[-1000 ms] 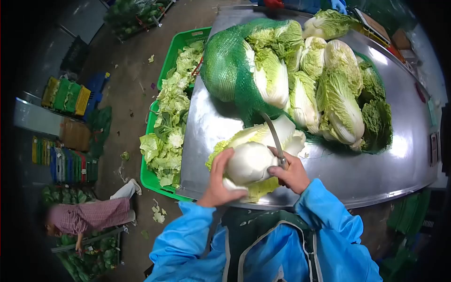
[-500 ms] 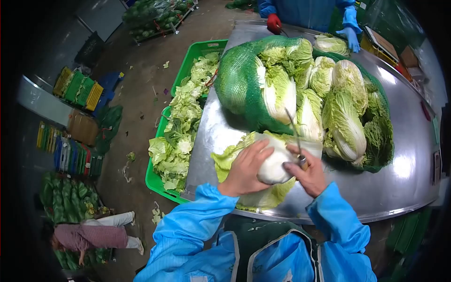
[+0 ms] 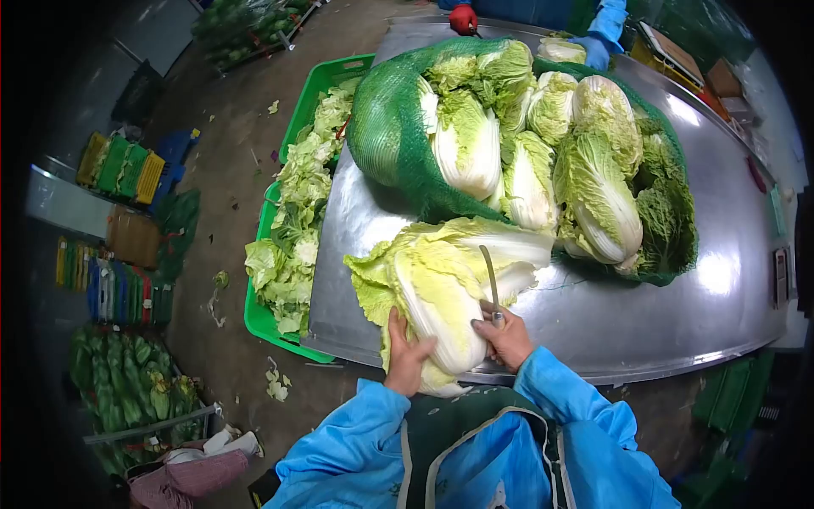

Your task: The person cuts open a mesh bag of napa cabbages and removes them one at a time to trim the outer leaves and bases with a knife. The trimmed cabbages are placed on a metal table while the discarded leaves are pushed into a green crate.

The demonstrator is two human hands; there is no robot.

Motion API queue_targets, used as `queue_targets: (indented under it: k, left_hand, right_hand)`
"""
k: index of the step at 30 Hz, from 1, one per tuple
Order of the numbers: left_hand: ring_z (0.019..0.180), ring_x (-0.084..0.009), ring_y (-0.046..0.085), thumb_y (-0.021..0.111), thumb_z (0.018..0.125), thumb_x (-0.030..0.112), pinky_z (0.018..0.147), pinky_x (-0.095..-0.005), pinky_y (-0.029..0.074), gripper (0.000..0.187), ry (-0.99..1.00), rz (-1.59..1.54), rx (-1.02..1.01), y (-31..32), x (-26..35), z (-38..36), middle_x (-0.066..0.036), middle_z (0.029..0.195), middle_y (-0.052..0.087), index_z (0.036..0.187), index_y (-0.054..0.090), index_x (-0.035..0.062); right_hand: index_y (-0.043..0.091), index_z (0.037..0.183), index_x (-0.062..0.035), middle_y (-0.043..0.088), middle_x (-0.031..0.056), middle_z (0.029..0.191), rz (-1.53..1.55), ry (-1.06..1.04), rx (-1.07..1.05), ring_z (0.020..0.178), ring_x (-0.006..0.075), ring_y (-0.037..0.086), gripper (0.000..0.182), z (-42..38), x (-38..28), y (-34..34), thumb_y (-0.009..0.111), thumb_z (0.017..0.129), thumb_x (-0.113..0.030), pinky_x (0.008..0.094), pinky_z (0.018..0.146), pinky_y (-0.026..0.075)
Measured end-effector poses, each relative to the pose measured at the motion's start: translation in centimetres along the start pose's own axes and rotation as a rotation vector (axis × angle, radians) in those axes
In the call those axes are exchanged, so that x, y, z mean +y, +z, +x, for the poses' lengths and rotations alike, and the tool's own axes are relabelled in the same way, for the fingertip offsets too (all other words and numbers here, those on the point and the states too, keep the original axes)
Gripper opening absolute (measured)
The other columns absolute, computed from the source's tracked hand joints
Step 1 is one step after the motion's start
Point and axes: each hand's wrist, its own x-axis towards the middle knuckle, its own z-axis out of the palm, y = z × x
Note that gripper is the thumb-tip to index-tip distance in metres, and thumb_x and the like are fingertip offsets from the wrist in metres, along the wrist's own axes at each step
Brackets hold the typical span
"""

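Observation:
A napa cabbage (image 3: pixel 437 314) with yellow-green leaves leans over the near edge of the metal table, its pale base toward me. My left hand (image 3: pixel 407 355) grips its left side, thumb on the leaves and some fingers hidden behind. In my right hand (image 3: pixel 507 338) is a knife (image 3: pixel 489 276), its curved blade pointing up and away; those fingers also touch the cabbage's right side. Loose outer leaves (image 3: pixel 517 253) lie flat behind the cabbage. Beyond them, a green mesh sack (image 3: pixel 381 140) lies open with several whole napa cabbages (image 3: pixel 600 195) in it.
Green crates (image 3: pixel 259 297) heaped with trimmed leaves (image 3: pixel 292 254) stand left of the metal table (image 3: pixel 678 327). Across it, a co-worker's red glove (image 3: pixel 463 19) and blue-gloved hand (image 3: pixel 595 53) show. Another person (image 3: pixel 191 475) is at the lower left, by bagged greens (image 3: pixel 123 377).
The cabbage has turned from base-up to lying lengthwise with its leafy side showing, nearer to me. Both hands moved down and toward me. The whole view shifted somewhat.

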Motion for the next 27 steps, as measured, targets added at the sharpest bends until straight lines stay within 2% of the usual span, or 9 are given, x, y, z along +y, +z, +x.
queue_targets:
  k: [5, 8, 11, 15, 17, 21, 24, 26, 27]
  left_hand:
    - [0.120, -0.0300, 0.043, 0.063, 0.080, 0.002, 0.096, -0.0421, 0.042, 0.091, -0.148, -0.118, 0.090, 1.3, 0.1, 0.3, -0.016, 0.136, 0.036, 0.144, -0.001, 0.0081]
    - [0.121, -0.0281, 0.042, 0.065, 0.077, 0.001, 0.099, -0.0395, 0.039, 0.094, 0.188, -0.017, 0.069, 2.2, -0.5, -0.3, -0.019, 0.136, 0.035, 0.145, 0.000, 0.0084]
    - [0.122, -0.0287, 0.041, 0.066, 0.072, 0.000, 0.101, -0.0386, 0.037, 0.099, 0.337, -0.052, -0.024, 3.8, 1.0, -0.2, -0.020, 0.135, 0.034, 0.146, 0.000, 0.0082]
    - [0.122, -0.0287, 0.039, 0.069, 0.068, 0.002, 0.102, -0.0387, 0.036, 0.104, 0.273, -0.010, -0.058, 3.6, 1.5, 2.3, -0.020, 0.134, 0.034, 0.145, 0.000, 0.0081]
    - [0.119, -0.0278, 0.042, 0.067, 0.069, 0.006, 0.103, -0.0391, 0.036, 0.099, 0.427, 0.304, -0.052, 3.5, 1.0, 2.3, -0.015, 0.134, 0.036, 0.145, 0.003, 0.0111]
    - [0.121, -0.0289, 0.040, 0.073, 0.066, 0.007, 0.103, -0.0391, 0.035, 0.104, 0.378, 0.062, -0.028, 3.7, -0.7, 3.8, -0.017, 0.134, 0.033, 0.144, 0.004, 0.0072]
    - [0.121, -0.0301, 0.040, 0.075, 0.068, 0.011, 0.102, -0.0396, 0.037, 0.103, 0.327, -0.036, -0.102, 3.3, -1.5, 4.7, -0.016, 0.135, 0.033, 0.144, 0.005, 0.0065]
    - [0.120, -0.0305, 0.044, 0.076, 0.071, 0.026, 0.102, -0.0413, 0.039, 0.096, 0.135, -0.285, -0.121, 3.6, -1.6, 4.7, -0.016, 0.134, 0.039, 0.142, 0.016, 0.0050]
    - [0.120, -0.0305, 0.044, 0.076, 0.071, 0.026, 0.102, -0.0413, 0.039, 0.096, 0.137, -0.285, -0.123, 2.8, -2.3, 5.1, -0.016, 0.134, 0.039, 0.142, 0.016, 0.0050]
  right_hand:
    - [0.054, 0.120, 0.0066, 0.064, 0.0160, 0.104, -0.233, -0.253, -0.068, 0.091, 0.0169, 0.061, 0.048, 0.5, -2.2, 0.7, 0.071, 0.078, -0.012, 0.0278, 0.081, 0.049]
    - [0.053, 0.122, 0.0064, 0.063, 0.0160, 0.109, -0.308, -0.270, -0.101, 0.097, 0.0178, 0.059, 0.051, -0.4, -5.1, -0.2, 0.071, 0.077, -0.010, 0.0274, 0.086, 0.047]
    - [0.049, 0.125, 0.0065, 0.061, 0.0171, 0.114, -0.154, -0.325, -0.154, 0.102, 0.0180, 0.057, 0.057, -1.9, -7.1, 0.0, 0.072, 0.075, -0.009, 0.0275, 0.089, 0.045]
    - [0.046, 0.126, 0.0083, 0.060, 0.0181, 0.115, -0.342, -0.478, -0.131, 0.103, 0.0195, 0.057, 0.059, -1.0, -6.4, 0.8, 0.071, 0.075, -0.009, 0.0288, 0.090, 0.045]
    - [0.047, 0.125, 0.0076, 0.061, 0.0182, 0.113, -0.356, -0.457, -0.091, 0.101, 0.0205, 0.058, 0.056, -0.8, -6.5, 0.4, 0.070, 0.076, -0.010, 0.0294, 0.088, 0.046]
    - [0.049, 0.123, 0.0065, 0.062, 0.0191, 0.110, -0.293, -0.440, -0.118, 0.101, 0.0214, 0.060, 0.054, 0.3, -6.3, -0.3, 0.067, 0.075, -0.009, 0.0304, 0.087, 0.047]
    - [0.049, 0.123, 0.0057, 0.063, 0.0200, 0.106, -0.505, -0.538, -0.052, 0.098, 0.0229, 0.062, 0.055, -0.4, -7.8, 0.0, 0.067, 0.073, -0.009, 0.0309, 0.085, 0.047]
    - [0.048, 0.124, 0.0050, 0.065, 0.0202, 0.102, -0.571, -0.571, -0.029, 0.094, 0.0255, 0.064, 0.056, -0.9, -9.6, 0.2, 0.066, 0.073, -0.010, 0.0320, 0.082, 0.048]
    - [0.048, 0.124, 0.0050, 0.066, 0.0164, 0.095, -0.672, -0.685, 0.011, 0.084, 0.0231, 0.065, 0.056, -1.1, -10.4, -0.3, 0.064, 0.073, -0.010, 0.0317, 0.076, 0.050]
